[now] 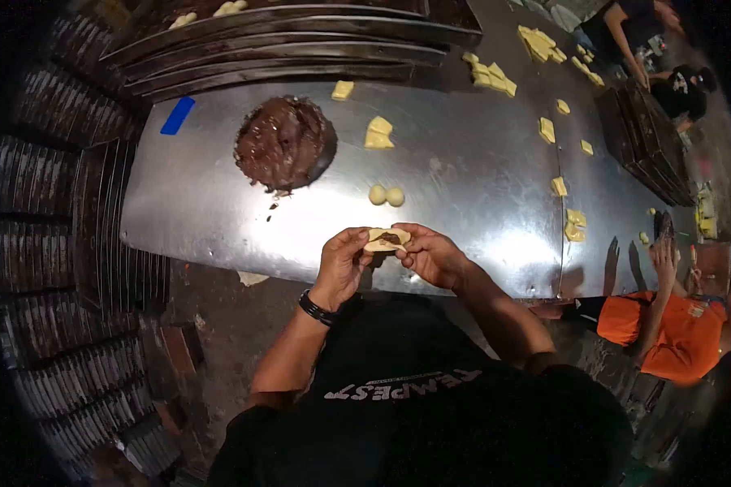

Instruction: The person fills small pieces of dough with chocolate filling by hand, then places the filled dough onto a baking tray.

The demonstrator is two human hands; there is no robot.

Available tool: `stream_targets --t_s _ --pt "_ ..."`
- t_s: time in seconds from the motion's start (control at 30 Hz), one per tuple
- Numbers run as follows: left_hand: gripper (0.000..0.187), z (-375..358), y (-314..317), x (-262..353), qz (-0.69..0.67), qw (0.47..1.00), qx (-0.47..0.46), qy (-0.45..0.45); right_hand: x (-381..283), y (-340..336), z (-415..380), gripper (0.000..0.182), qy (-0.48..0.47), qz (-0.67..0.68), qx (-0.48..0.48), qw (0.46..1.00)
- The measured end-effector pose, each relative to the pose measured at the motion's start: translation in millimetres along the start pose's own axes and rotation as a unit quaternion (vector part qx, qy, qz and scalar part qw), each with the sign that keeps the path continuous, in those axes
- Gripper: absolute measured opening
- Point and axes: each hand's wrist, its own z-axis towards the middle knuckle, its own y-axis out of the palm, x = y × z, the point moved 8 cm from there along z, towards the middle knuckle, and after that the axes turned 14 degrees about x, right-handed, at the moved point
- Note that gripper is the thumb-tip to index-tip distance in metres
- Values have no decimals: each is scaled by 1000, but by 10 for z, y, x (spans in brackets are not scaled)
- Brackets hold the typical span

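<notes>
— Where is the dough piece?
— Between the left hand and the right hand, held above the near edge of the desk, with filling in its middle.

— What lies beyond it?
— Two dough balls side by side, just behind the hands. Farther back and to the left sits the mound of filling; right of that, a cut dough piece.

— And at the far side?
— Stacked trays along the back left edge. More dough pieces are scattered toward the right.

— Anyone else?
— A person in a shirt at the right end, apparently below the desk's edge.
</notes>
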Motion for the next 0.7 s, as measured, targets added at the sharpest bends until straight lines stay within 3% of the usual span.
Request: stream_targets --t_s 0.07,0.1,0.13,0.17,0.2,0.23,0.33,0.47,0.57,0.6,0.63,0.7 --pt "17 -30 -44 -184 134 986 59 80 -16 -281 -53 49 13 -37 82 996" --pt "18 -58 -32 -234 198 969 89 121 -140 -325 -32 42 -90 -180 74 977" --pt "20 -96 41 -226 270 937 98 199 -236 -322 -5 36 -191 -317 59 927" --pt "24 -198 207 -120 311 879 79 352 -318 -255 -2 30 -289 -443 37 848" --pt "25 -270 312 -70 339 859 79 377 -497 56 -178 23 -448 -495 -1 744" --pt "27 -355 411 9 367 836 78 401 -586 238 -252 21 -459 -516 -6 723" --pt "31 -427 458 167 374 812 89 439 -740 549 -275 17 -499 -570 -46 651" --pt "42 -408 496 215 266 864 75 420 -817 553 -399 16 -541 -497 43 678" --pt "50 -496 650 261 294 819 25 492 -727 710 -732 16 -647 -430 87 623" --pt "53 -503 650 215 324 804 -14 498 -700 668 -762 21 -669 -449 102 583" --pt "46 -538 675 207 312 808 -50 497 -676 573 -765 23 -672 -467 125 562" --pt "37 -380 539 21 298 872 -127 366 -622 324 -773 26 -673 -504 171 515"
